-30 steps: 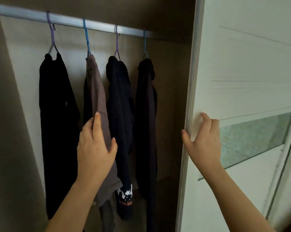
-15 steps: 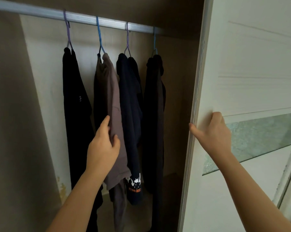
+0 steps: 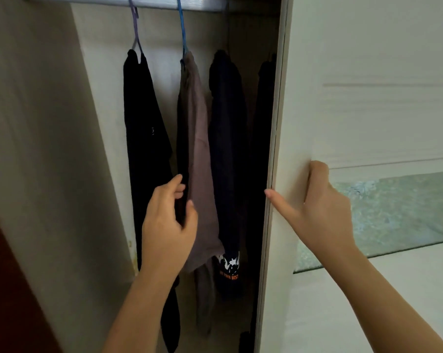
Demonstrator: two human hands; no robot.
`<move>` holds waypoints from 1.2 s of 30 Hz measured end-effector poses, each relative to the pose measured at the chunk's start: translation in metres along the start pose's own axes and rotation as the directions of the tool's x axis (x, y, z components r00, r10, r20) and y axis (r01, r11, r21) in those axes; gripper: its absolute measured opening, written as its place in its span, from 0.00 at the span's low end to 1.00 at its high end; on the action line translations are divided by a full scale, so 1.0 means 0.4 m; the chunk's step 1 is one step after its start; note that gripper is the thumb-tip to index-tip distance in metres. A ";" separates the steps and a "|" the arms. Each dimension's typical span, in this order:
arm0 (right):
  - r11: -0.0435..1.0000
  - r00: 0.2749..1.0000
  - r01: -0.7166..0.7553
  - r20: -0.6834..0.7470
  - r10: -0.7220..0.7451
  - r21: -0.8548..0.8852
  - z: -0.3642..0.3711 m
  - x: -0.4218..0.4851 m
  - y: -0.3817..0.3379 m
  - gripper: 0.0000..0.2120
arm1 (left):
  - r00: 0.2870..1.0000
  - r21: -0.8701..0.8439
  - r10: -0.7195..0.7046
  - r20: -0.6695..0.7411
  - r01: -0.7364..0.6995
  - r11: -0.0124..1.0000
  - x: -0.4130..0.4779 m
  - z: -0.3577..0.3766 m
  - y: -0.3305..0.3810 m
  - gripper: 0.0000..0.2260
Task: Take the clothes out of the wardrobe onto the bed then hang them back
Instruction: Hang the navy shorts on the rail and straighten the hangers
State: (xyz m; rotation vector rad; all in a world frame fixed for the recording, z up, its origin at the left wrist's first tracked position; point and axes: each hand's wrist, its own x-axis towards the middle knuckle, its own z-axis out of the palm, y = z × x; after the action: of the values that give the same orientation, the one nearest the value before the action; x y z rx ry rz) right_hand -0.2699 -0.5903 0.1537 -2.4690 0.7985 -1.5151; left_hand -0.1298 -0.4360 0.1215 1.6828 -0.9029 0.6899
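Four garments hang on hangers from a metal rail [image 3: 154,0] inside the wardrobe: a black one [image 3: 146,138] on a purple hanger [image 3: 135,29], a brown-grey shirt [image 3: 200,149] on a blue hanger [image 3: 182,29], a navy one [image 3: 228,149] with a white and orange print near its hem, and a dark one [image 3: 263,123] half hidden by the door. My left hand [image 3: 167,225] pinches the brown-grey shirt's left edge, thumb in front, fingers behind. My right hand [image 3: 322,212] holds the white sliding door [image 3: 368,110], thumb at its edge, fingers hooked on a panel ridge.
The wardrobe's left side wall [image 3: 37,149] stands close beside the black garment. A frosted greenish glass strip [image 3: 406,212] runs across the door. Something dark red [image 3: 6,301] fills the bottom left corner. The bed is out of view.
The door's edge now covers part of the rightmost garment and the view has shifted left. My left hand went from resting on the brown-grey shirt to pinching its edge.
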 end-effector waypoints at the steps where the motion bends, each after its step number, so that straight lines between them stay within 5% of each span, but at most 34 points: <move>1: 1.000 1.000 0.021 0.014 -0.021 0.023 0.009 -0.005 -0.014 0.33 | 1.000 0.026 0.014 -0.023 -0.013 1.000 -0.006 -0.014 -0.006 0.19; 10: 0.969 0.983 0.160 0.059 -0.173 0.188 0.084 -0.050 -0.149 0.33 | 0.971 0.287 0.084 -0.222 -0.018 0.958 -0.039 -0.188 -0.056 0.18; 19: 0.896 0.932 0.305 0.091 -0.350 0.323 0.162 -0.091 -0.292 0.33 | 0.869 0.451 -0.075 -0.489 0.325 0.831 -0.056 -0.354 -0.138 0.21; 27: 0.818 0.873 0.430 0.052 -0.484 0.383 0.237 -0.129 -0.436 0.30 | 0.764 0.290 -0.269 -0.586 0.508 0.811 -0.054 -0.477 -0.173 0.28; 30: 0.788 0.862 0.450 0.028 -0.507 0.420 0.264 -0.146 -0.493 0.30 | 0.724 0.112 -0.427 -0.542 0.566 0.817 -0.047 -0.514 -0.192 0.28; 36: 0.735 0.845 0.474 -0.016 -0.534 0.485 0.304 -0.170 -0.603 0.22 | 0.759 0.028 -0.528 -0.381 0.580 0.814 -0.046 -0.552 -0.227 0.25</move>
State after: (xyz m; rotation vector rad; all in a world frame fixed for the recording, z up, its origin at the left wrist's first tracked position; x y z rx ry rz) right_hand -0.1010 -0.3697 0.1326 -2.4477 -0.2953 -1.4404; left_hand -0.0655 -0.2054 0.1202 1.7557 -0.0663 0.6231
